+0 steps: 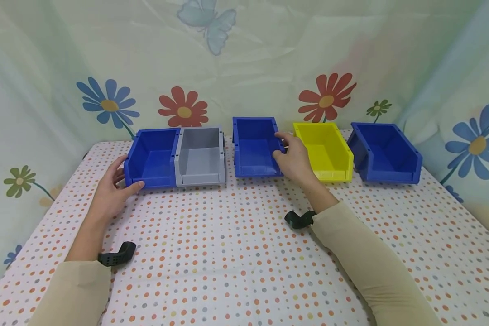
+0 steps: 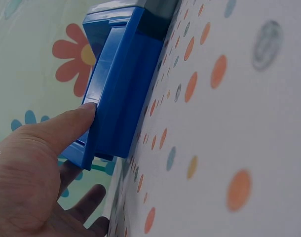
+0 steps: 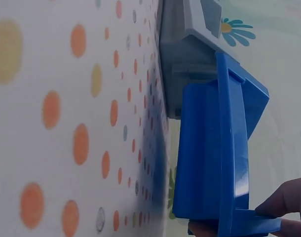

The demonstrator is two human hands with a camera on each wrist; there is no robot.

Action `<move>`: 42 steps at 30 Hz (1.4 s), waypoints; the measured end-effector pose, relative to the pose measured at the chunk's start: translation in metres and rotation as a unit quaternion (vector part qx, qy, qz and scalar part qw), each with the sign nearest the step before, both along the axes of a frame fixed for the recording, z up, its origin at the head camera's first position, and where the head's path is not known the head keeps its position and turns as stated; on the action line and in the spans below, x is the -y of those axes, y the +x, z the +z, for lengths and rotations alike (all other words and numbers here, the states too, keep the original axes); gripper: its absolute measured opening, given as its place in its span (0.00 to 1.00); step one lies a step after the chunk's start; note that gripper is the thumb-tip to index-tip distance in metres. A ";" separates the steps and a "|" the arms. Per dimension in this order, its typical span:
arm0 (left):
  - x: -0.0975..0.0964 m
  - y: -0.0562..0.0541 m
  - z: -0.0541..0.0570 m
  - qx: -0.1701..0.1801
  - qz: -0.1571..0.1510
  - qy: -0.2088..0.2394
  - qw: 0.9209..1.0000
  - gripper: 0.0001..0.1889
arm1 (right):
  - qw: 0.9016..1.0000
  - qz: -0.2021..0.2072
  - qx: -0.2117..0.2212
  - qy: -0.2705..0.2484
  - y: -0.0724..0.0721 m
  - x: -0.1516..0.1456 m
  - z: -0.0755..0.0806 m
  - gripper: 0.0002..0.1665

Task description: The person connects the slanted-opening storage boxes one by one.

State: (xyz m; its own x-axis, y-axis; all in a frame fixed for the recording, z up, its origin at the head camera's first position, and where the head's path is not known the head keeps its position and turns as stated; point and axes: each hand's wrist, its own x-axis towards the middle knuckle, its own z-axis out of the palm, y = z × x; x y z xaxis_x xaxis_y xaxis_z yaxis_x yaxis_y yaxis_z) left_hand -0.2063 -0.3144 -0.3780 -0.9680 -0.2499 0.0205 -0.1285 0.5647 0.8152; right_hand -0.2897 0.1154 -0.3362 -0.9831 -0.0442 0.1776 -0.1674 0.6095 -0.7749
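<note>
At the left end of the row, my left hand (image 1: 109,192) holds the corner of a blue storage bin (image 1: 156,182). In the left wrist view the thumb lies on that bin's (image 2: 118,98) front rim, one finger is behind its side, and the others are spread. My right hand (image 1: 296,160) pinches the right side wall of the middle blue bin (image 1: 254,156), thumb inside the wall. In the right wrist view this bin (image 3: 202,153) hangs above the dotted cloth, with a shadow below. All the bins' visible insides are bare.
A grey bin (image 1: 199,165) stands against the left blue bin, with a narrow gap to the middle one. To the right are a yellow bin (image 1: 323,156) and another blue bin (image 1: 391,158). Behind the row hangs a flowered curtain (image 1: 252,68); a dotted cloth (image 1: 212,253) covers the table.
</note>
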 end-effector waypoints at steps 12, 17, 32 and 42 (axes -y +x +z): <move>0.001 0.002 -0.003 -0.008 -0.004 0.000 1.000 0.48 | 0.999 -0.011 -0.011 -0.028 0.005 0.001 0.009 0.33; -0.001 0.005 -0.008 -0.009 -0.005 0.000 1.000 0.48 | 0.999 -0.018 -0.011 -0.043 0.007 -0.002 0.011 0.33; 0.001 0.002 -0.005 -0.023 -0.010 -0.004 1.000 0.48 | 0.997 -0.012 -0.031 -0.072 0.007 -0.004 0.019 0.32; -0.001 0.001 -0.004 -0.015 -0.001 -0.006 1.000 0.48 | 0.996 -0.001 -0.039 -0.075 0.010 0.007 0.021 0.32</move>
